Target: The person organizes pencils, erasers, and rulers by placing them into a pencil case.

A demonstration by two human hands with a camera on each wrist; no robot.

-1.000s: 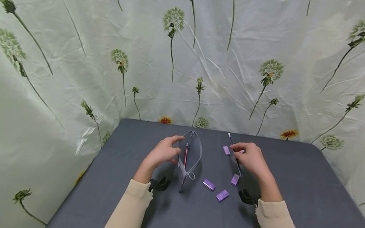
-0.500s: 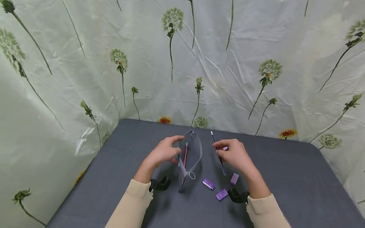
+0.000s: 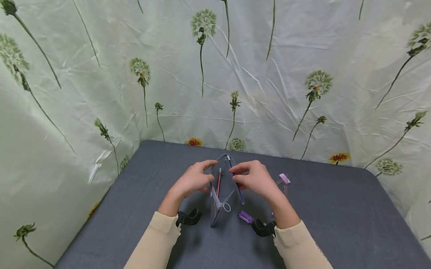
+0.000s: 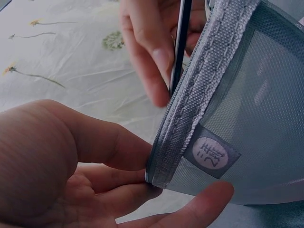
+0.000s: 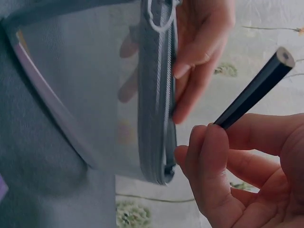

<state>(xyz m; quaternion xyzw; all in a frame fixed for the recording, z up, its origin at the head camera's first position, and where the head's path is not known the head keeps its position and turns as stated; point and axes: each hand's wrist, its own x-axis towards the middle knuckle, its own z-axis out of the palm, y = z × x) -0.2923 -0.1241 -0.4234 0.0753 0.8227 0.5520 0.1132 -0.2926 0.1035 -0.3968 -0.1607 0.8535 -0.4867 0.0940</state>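
Note:
A grey mesh zip pouch [image 3: 214, 213] stands upright on the table with its top spread apart. My left hand [image 3: 194, 177] pinches its left rim between thumb and fingers; a label [image 4: 211, 154] shows beside them in the left wrist view. Inside the pouch a red pencil [image 3: 219, 184] stands on a slant. My right hand [image 3: 253, 178] pinches a dark blue pencil [image 5: 254, 88] by its middle, tilted over the right side of the pouch's mouth. The pencil's white-tipped end overlaps the far rim in the head view. A ring pull [image 3: 226, 206] hangs at the zip's near end.
Small shiny purple blocks lie right of the pouch: one purple block [image 3: 246, 217] near its front, another purple block [image 3: 284, 179] farther back. My right forearm hides others. The dark grey table [image 3: 348, 240] ends at a flower-printed curtain [image 3: 280, 70].
My right hand has carried the dark blue pencil leftward from among the purple blocks to the pouch's mouth. My left hand stays on the rim.

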